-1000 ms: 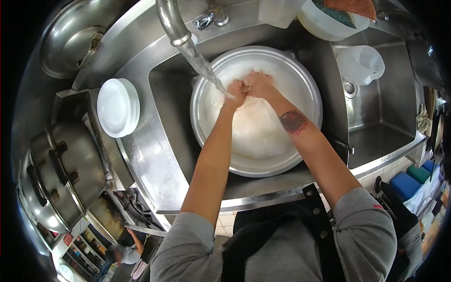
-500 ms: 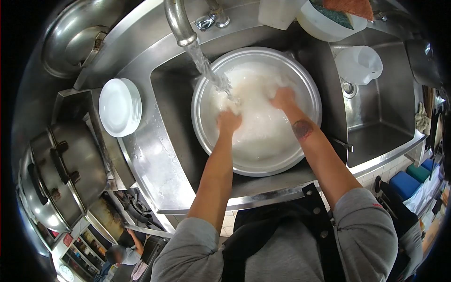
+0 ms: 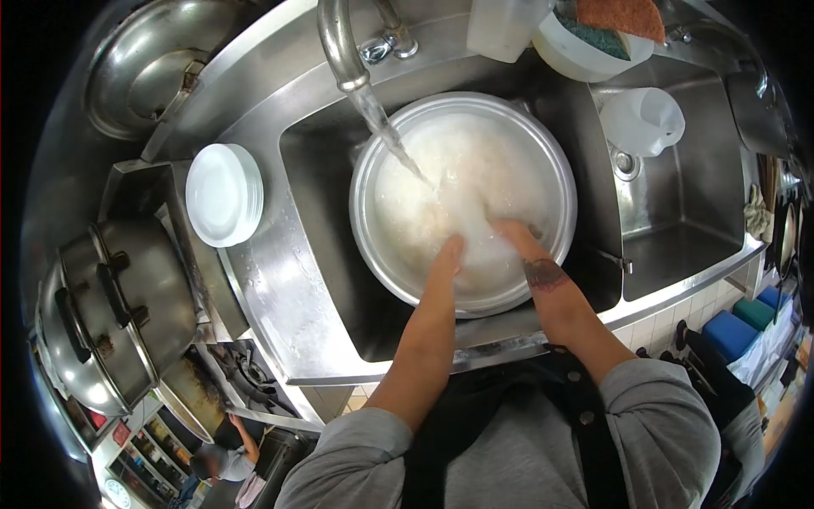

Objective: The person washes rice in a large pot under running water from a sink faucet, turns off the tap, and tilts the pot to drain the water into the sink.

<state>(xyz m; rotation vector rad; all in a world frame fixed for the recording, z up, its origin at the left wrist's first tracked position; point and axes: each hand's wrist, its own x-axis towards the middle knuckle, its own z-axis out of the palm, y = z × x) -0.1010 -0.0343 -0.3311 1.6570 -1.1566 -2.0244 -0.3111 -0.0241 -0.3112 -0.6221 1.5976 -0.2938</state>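
Both hands (image 3: 514, 234) in cloudy water (image 3: 500, 178) — cannot tell their grip, faucet (image 3: 337, 42) running into metal basin (image 3: 363, 212)

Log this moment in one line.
left hand: in cloudy white water; right hand: likewise; round silver metal basin: in steel sink; curved metal faucet: running

No words, labels or numbers can be read; the round white clock (image 3: 118, 493) at lower left shows too small for its figures.
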